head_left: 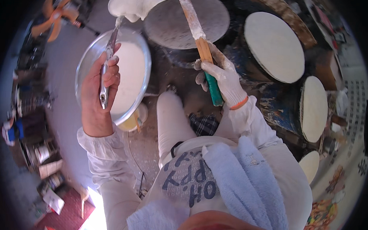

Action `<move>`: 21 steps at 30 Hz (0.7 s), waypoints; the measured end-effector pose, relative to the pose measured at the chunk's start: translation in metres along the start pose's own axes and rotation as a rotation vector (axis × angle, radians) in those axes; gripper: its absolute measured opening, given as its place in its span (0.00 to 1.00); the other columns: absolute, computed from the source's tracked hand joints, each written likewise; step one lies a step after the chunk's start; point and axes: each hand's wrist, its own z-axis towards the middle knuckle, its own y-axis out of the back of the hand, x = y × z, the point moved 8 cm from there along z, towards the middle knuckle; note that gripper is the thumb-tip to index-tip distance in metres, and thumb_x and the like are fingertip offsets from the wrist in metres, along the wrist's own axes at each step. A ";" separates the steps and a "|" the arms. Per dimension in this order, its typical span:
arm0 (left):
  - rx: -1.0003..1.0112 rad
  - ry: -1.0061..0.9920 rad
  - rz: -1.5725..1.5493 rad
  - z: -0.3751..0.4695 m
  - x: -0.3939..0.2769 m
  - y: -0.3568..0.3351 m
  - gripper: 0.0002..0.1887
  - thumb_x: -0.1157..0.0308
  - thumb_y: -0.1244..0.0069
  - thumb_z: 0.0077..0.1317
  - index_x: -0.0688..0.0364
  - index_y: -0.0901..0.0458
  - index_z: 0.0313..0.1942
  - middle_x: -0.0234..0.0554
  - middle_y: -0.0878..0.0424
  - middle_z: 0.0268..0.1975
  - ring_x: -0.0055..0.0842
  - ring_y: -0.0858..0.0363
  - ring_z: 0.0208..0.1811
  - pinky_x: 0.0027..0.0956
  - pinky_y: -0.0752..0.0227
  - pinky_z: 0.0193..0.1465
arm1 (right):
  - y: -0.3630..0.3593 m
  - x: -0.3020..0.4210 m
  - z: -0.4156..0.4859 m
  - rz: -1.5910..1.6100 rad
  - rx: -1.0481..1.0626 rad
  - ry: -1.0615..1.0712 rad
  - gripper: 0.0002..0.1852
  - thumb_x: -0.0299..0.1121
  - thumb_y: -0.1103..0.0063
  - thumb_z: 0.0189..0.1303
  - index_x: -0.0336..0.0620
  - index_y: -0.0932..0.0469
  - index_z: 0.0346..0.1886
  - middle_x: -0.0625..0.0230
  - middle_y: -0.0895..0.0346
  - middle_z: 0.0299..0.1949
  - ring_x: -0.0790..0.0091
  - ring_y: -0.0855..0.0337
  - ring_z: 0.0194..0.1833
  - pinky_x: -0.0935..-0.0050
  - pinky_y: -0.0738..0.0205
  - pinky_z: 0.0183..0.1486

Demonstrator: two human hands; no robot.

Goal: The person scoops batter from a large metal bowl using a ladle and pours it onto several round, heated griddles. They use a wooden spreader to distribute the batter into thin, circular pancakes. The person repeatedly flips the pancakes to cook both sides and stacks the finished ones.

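Observation:
My bare left hand (97, 81) grips the metal handle of a ladle (111, 42). Thick white batter (127, 5) covers the ladle's head, and a stretched strand of it reaches the scraper. In a white glove, my right hand (223, 73) holds a wooden scraper (204, 48) with a green-wrapped handle end and a batter-smeared upper part. Beneath the two tools lies a round grey griddle (187, 27) with a thin film on it. Below and behind my left hand is a wide metal basin (148, 68) of white batter. The scraper's far end runs out of view.
Several round griddles bearing pale sheets stand to the right, among them a large one (274, 46) and a smaller one (313, 109). An orange-bladed fan (56, 14) is at upper left. A yellow container (127, 125) sits beneath the basin. A cable (134, 157) runs along the floor.

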 end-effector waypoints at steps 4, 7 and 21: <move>-0.005 -0.031 0.176 0.093 0.042 -0.048 0.17 0.70 0.53 0.75 0.74 0.29 0.57 0.37 0.24 0.32 0.15 0.33 0.22 0.20 0.37 0.24 | 0.061 0.020 -0.004 -0.036 -0.174 0.056 0.33 0.27 0.46 0.66 0.48 0.38 0.76 0.67 0.21 0.39 0.80 0.23 0.23 0.83 0.35 0.20; -0.061 -0.067 0.427 0.167 0.089 -0.053 0.17 0.68 0.50 0.74 0.70 0.25 0.57 0.32 0.23 0.30 0.13 0.31 0.24 0.18 0.38 0.23 | 0.076 0.031 0.006 -0.170 -0.251 0.087 0.30 0.28 0.44 0.65 0.48 0.32 0.73 0.73 0.23 0.36 0.84 0.28 0.22 0.84 0.40 0.20; -0.408 -0.444 2.133 0.241 0.108 0.025 0.32 0.67 0.53 0.67 0.50 0.38 0.72 0.55 0.22 0.53 0.53 0.17 0.47 0.54 0.24 0.49 | 0.107 -0.037 0.100 -0.128 -0.378 0.197 0.28 0.26 0.48 0.70 0.50 0.34 0.74 0.71 0.25 0.43 0.80 0.29 0.36 0.79 0.35 0.38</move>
